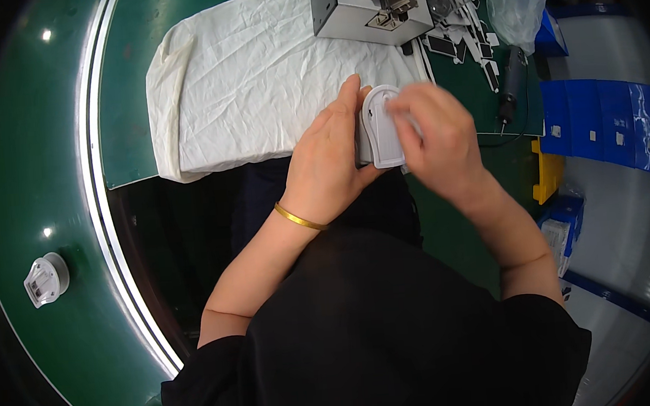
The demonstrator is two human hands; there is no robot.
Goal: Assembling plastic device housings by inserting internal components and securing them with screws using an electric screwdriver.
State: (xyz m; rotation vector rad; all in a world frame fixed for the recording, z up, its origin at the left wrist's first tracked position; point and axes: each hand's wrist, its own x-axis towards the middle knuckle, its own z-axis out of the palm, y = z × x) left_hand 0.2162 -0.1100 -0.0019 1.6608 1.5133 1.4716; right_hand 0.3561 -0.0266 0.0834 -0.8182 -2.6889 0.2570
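A white plastic housing point(386, 138), rounded at the top and narrower lower down, stands upright over the near edge of the cloth. My left hand point(328, 151) wraps round its left side, thumb below and fingers behind. Close against its upper right side is my right hand point(440, 137), fingers curled in and fingertips blurred by motion. Whatever those fingertips pinch, if anything, is too small or smeared to make out. Under and beyond my hands lies a crumpled white cloth point(246, 79) on the green table point(125, 135).
At the back stands a grey metal machine point(367, 12). To its right lie several small white and black parts point(472, 35), a clear plastic bag point(519, 1) and a dark power screwdriver point(513, 85). Blue bins point(601, 120) line the right. Another white housing point(47, 280) sits on the left green surface.
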